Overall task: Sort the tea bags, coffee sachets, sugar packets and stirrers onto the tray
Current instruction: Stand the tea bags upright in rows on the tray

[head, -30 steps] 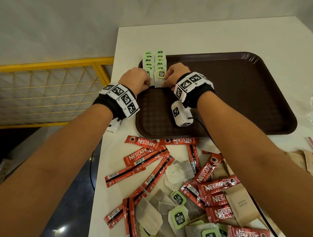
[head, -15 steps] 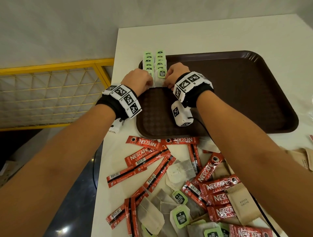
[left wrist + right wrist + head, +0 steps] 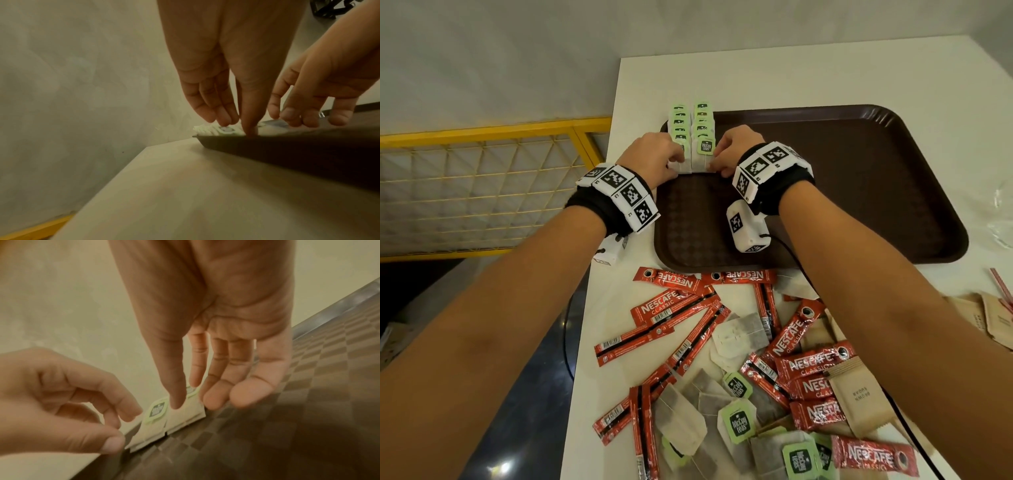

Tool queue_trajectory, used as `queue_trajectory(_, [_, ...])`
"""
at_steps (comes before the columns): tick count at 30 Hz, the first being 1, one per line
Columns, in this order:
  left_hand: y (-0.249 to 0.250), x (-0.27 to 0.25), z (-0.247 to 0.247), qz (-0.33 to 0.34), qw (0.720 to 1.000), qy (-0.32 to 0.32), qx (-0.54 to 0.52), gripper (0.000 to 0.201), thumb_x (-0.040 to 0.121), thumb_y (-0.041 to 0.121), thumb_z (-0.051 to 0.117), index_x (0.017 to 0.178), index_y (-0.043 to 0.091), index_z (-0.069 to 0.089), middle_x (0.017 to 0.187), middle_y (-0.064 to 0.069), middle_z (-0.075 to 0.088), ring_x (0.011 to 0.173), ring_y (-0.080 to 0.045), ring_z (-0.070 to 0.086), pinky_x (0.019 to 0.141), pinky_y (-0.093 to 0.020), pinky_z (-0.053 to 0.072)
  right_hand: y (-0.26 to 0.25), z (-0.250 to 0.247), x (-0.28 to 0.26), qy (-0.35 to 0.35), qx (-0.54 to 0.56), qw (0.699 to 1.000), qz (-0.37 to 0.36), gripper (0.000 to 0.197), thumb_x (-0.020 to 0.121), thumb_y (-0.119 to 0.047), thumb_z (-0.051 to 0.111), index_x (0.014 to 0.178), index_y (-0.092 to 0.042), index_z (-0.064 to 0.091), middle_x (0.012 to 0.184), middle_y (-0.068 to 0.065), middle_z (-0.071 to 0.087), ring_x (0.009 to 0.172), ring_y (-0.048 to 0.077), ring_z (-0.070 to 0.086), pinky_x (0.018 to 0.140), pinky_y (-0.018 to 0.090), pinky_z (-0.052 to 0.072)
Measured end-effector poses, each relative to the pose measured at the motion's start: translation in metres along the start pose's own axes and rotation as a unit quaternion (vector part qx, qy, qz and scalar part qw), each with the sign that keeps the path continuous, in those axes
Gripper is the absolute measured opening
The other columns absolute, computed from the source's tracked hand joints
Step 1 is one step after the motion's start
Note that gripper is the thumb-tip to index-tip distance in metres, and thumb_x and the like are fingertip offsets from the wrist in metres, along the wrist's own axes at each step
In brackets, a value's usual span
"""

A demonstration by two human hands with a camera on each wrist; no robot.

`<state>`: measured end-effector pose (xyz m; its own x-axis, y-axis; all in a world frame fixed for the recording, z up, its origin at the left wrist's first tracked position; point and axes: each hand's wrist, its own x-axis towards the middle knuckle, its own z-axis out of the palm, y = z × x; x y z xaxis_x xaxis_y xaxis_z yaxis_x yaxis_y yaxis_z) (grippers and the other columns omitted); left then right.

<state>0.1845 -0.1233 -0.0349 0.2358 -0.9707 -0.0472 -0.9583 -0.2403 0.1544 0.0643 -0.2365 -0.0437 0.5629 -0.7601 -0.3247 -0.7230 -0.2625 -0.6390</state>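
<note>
Two rows of tea bags (image 3: 691,130) with green tags lie overlapped at the far left corner of the brown tray (image 3: 859,192). My left hand (image 3: 676,164) is at the left side of the nearest bags, with its fingertips on the bags' edge (image 3: 121,431). My right hand (image 3: 717,164) is at the right side. Its fingers are straight and its fingertips rest on the tea bags (image 3: 156,410). The left wrist view shows both sets of fingertips down on the tea bags (image 3: 218,130), just above the tray rim (image 3: 287,151). Neither hand lifts a bag.
Red Nescafé sachets (image 3: 674,308), loose tea bags (image 3: 736,421) and brown sugar packets (image 3: 859,401) are scattered on the white table in front of the tray. A red-striped stirrer (image 3: 1001,284) lies at the right edge. A yellow railing (image 3: 482,133) stands past the table's left edge.
Both hands stay at the near end of the tea bag rows; only small finger shifts and a slight camera move show.
</note>
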Motion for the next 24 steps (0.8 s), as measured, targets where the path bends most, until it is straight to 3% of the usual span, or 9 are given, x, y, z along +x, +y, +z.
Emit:
queue_trajectory(3, [0.004,-0.014,-0.015,-0.005,0.999,0.030,-0.028,0.029,0.086,0.017,0.064,0.115,0.009,0.065,0.109,-0.014,0.061,0.098,-0.027,0.058,0.083,-0.034,0.042,-0.003,-0.011,-0.016,-0.003,-0.021,1.000,-0.017,0.026,0.081,-0.013,0.069,0.106,-0.009,0.065,0.110,0.009,0.067,0.100,0.023,0.064,0.089,0.035,0.054])
queue_trajectory(7, [0.022,-0.049,-0.031,0.014,0.995,0.054,-0.081,0.028,0.085,0.021,0.064,0.111,0.010,0.066,0.102,-0.006,0.065,0.090,-0.021,0.060,0.079,-0.028,0.041,-0.004,-0.030,-0.060,-0.027,-0.005,0.997,-0.070,0.020,0.083,-0.015,0.069,0.101,-0.016,0.059,0.100,0.005,0.065,0.087,0.016,0.064,0.067,0.025,0.054])
queue_trajectory(10, [0.050,-0.086,-0.032,0.052,0.990,-0.036,-0.127,0.028,0.084,0.027,0.066,0.109,0.013,0.066,0.089,0.005,0.060,0.077,-0.007,0.055,0.069,-0.017,0.038,0.000,-0.030,-0.101,-0.081,-0.022,0.990,-0.112,0.025,0.083,-0.018,0.069,0.105,-0.013,0.060,0.090,0.005,0.065,0.072,0.012,0.063,0.067,0.030,0.055])
queue_trajectory(12, [0.066,-0.110,-0.025,0.082,0.981,-0.122,-0.130,0.026,0.082,0.030,0.069,0.104,0.016,0.068,0.083,0.009,0.060,0.069,0.003,0.052,0.064,-0.010,0.038,0.005,-0.020,-0.126,-0.123,-0.049,0.982,-0.132,0.026,0.083,-0.019,0.069,0.107,-0.013,0.060,0.083,0.000,0.063,0.057,0.003,0.058,0.057,0.024,0.052])
queue_trajectory(15, [0.081,-0.136,-0.007,0.104,0.967,-0.206,-0.112,0.026,0.078,0.034,0.072,0.099,0.018,0.070,0.081,0.008,0.065,0.067,0.004,0.054,0.064,-0.005,0.039,0.016,-0.002,-0.158,-0.194,-0.114,0.963,-0.149,0.025,0.082,-0.020,0.069,0.106,-0.015,0.063,0.081,-0.008,0.059,0.064,0.003,0.057,0.053,0.017,0.047])
queue_trajectory(17, [0.087,-0.149,0.003,0.097,0.961,-0.241,-0.096,0.029,0.075,0.036,0.075,0.098,0.018,0.070,0.084,0.005,0.067,0.068,-0.001,0.055,0.066,-0.011,0.043,0.025,0.005,-0.174,-0.215,-0.188,0.945,-0.158,0.026,0.080,-0.024,0.071,0.105,-0.018,0.066,0.081,-0.011,0.059,0.071,0.006,0.057,0.057,0.016,0.046])
queue_trajectory(21, [0.086,-0.171,0.011,0.083,0.939,-0.317,-0.103,0.042,0.064,0.037,0.083,0.099,0.022,0.064,0.089,0.006,0.065,0.068,-0.001,0.053,0.063,-0.017,0.043,0.039,0.020,-0.191,-0.229,-0.290,0.920,-0.129,0.038,0.072,-0.030,0.078,0.107,-0.021,0.065,0.102,-0.004,0.064,0.094,0.015,0.060,0.083,0.031,0.051])
queue_trajectory(24, [0.080,-0.188,0.014,0.089,0.919,-0.373,-0.094,0.055,0.057,0.036,0.087,0.101,0.030,0.055,0.097,0.006,0.058,0.073,-0.004,0.049,0.066,-0.021,0.043,0.042,0.029,-0.195,-0.218,-0.319,0.914,-0.124,0.049,0.066,-0.030,0.082,0.109,-0.022,0.060,0.104,-0.003,0.060,0.095,0.019,0.060,0.085,0.038,0.054])
